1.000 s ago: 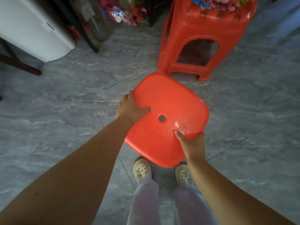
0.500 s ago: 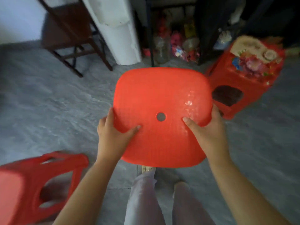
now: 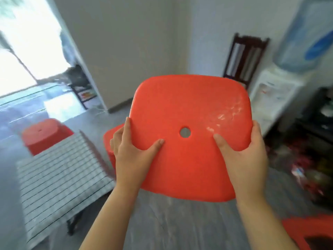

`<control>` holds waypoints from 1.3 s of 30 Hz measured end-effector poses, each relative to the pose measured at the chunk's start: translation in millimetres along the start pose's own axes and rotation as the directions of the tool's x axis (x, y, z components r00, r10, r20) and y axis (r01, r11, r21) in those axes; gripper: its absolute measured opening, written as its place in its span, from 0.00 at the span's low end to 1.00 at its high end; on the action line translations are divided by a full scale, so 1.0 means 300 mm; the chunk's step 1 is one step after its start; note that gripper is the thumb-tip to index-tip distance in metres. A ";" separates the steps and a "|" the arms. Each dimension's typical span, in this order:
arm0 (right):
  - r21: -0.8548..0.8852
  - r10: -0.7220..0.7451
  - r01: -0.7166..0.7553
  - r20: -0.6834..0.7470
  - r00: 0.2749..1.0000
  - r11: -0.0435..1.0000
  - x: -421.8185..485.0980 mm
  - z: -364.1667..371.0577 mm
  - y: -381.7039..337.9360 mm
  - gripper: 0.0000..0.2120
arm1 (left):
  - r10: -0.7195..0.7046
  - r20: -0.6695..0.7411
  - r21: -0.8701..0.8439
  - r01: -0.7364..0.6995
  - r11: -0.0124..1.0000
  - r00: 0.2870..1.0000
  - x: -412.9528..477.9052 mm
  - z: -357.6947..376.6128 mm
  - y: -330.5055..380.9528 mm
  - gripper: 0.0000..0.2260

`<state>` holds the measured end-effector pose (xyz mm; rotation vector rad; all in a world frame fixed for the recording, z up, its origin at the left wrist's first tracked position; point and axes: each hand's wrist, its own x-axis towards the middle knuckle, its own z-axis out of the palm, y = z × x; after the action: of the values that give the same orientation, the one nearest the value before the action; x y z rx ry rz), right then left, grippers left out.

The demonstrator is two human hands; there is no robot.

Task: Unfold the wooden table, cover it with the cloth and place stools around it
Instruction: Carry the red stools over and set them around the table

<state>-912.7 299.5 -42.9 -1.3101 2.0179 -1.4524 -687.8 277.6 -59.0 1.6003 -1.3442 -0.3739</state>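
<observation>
I hold a red plastic stool (image 3: pixel 187 109) up in front of me, its seat with a round centre hole facing the camera. My left hand (image 3: pixel 133 156) grips the seat's left edge and my right hand (image 3: pixel 245 159) grips its right edge, thumbs on top. To the left stands the table (image 3: pixel 59 170), covered by a white cloth with thin black checks. A second red stool (image 3: pixel 45 136) stands at the table's far side. A third red stool (image 3: pixel 110 139) shows partly behind my left hand, by the table's right corner.
A water dispenser (image 3: pixel 275 94) with a blue bottle stands at the right wall. A dark wooden chair (image 3: pixel 243 58) is beside it. Dark shelves with clutter (image 3: pixel 317 141) fill the right side. Another red stool (image 3: pixel 313 233) sits at the bottom right. A bright doorway (image 3: pixel 27 51) opens far left.
My view has swung up and to the left while I carry the stool. The covered table and the stools beside it have come into sight, and the floral-topped stool has left the view.
</observation>
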 end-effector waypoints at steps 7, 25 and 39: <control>0.152 -0.199 0.172 0.193 0.961 0.973 -0.352 0.300 -0.419 0.47 | -0.009 -0.326 0.095 0.042 0.995 0.945 -0.013 -0.663 -0.155 0.45; 0.401 -0.412 0.141 0.750 0.516 0.905 -1.889 1.144 -1.098 0.39 | -0.204 -0.793 0.227 0.589 0.776 0.574 -0.606 -2.260 -0.922 0.48; 0.271 -0.281 0.078 0.895 0.347 0.959 -2.259 2.082 -1.178 0.42 | -0.393 -0.794 0.191 0.804 0.564 0.464 -0.274 -2.608 -1.709 0.47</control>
<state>51.0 478.4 -159.4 -1.7379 0.9323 -0.5763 160.2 674.4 -129.5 2.4101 -0.1810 0.2327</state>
